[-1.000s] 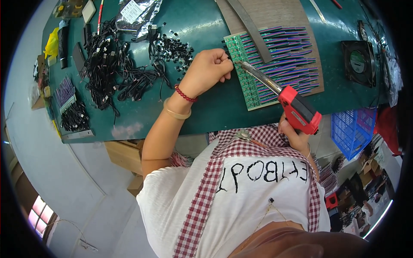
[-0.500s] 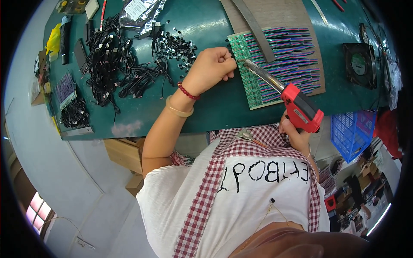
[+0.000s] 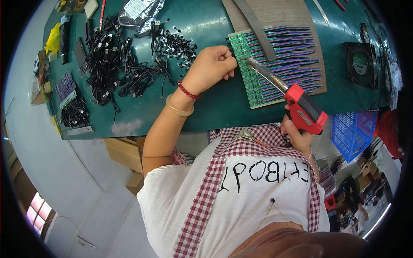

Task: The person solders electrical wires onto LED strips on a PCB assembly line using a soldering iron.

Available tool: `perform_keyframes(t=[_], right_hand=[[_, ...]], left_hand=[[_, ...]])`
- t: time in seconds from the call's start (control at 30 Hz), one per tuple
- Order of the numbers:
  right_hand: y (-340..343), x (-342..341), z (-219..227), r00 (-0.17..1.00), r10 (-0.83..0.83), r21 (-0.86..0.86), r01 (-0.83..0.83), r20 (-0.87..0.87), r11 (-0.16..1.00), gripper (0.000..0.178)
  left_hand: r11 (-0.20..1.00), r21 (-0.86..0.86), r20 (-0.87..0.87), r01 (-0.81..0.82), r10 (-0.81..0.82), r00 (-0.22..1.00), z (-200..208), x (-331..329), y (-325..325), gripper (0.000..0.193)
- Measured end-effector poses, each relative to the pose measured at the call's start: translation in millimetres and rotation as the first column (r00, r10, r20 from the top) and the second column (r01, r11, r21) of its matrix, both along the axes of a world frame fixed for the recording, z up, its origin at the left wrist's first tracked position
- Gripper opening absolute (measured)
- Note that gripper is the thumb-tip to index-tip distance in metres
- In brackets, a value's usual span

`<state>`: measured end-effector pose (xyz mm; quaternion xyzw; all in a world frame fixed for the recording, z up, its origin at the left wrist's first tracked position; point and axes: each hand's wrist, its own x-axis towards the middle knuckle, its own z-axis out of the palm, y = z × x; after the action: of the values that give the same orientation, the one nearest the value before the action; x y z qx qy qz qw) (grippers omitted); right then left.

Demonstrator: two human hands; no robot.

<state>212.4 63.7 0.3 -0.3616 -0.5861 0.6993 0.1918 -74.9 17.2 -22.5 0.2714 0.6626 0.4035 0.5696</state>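
Note:
My right hand (image 3: 297, 134) is wrapped round the handle of a red and black soldering gun (image 3: 306, 111). Its metal barrel slants up and left, and the tip lies over the left part of a green circuit board panel (image 3: 254, 96). Rows of thin multicoloured wires (image 3: 297, 58) run rightward from the panel. At the panel's left edge, my left hand (image 3: 214, 66) is closed in a pinch; whatever its fingertips hold is too small or hidden to tell. A flat metal bar (image 3: 256, 28) lies across the wires.
The panel rests on a brown board (image 3: 316, 47) on the green table (image 3: 172, 116). Left of my left hand are small connectors (image 3: 178, 45) and piles of black cables (image 3: 103, 73). A black fan (image 3: 360, 64) stands at right, above a blue basket (image 3: 352, 133).
The soldering gun and my right hand have shifted slightly to the right, and the tip has drawn a little away from my left fingers. My left hand stays almost still.

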Motion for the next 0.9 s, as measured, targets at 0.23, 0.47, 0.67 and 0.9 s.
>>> perform_keyframes(t=[0.23, 0.47, 0.67, 0.9], right_hand=[[-3.4, 0.9, -5.9, 0.999, 0.006, 0.065, -0.009, 0.044, 0.998, 0.032], [-0.9, 2.3, 2.7, 0.999, -0.031, -0.062, 0.029, -0.026, 0.998, 0.031], [-3.9, 3.3, -3.6, 1.000, 0.004, 0.046, -0.006, 0.029, 0.999, 0.036], [-2.6, 6.1, 1.1, 0.998, -0.055, -0.060, 0.052, -0.045, 0.997, 0.035]], left_hand=[[1.000, 0.008, 0.007, -0.026, 0.026, 1.000, 1.8, -0.3, 1.5, 0.014], [1.000, 0.018, 0.006, -0.020, 0.020, 1.000, 1.3, -0.3, 0.3, 0.014], [1.000, 0.009, 0.003, -0.020, 0.019, 1.000, 1.3, -0.1, 1.6, 0.015], [1.000, 0.010, 0.019, -0.027, 0.027, 0.999, 2.2, -0.6, 1.2, 0.015]])
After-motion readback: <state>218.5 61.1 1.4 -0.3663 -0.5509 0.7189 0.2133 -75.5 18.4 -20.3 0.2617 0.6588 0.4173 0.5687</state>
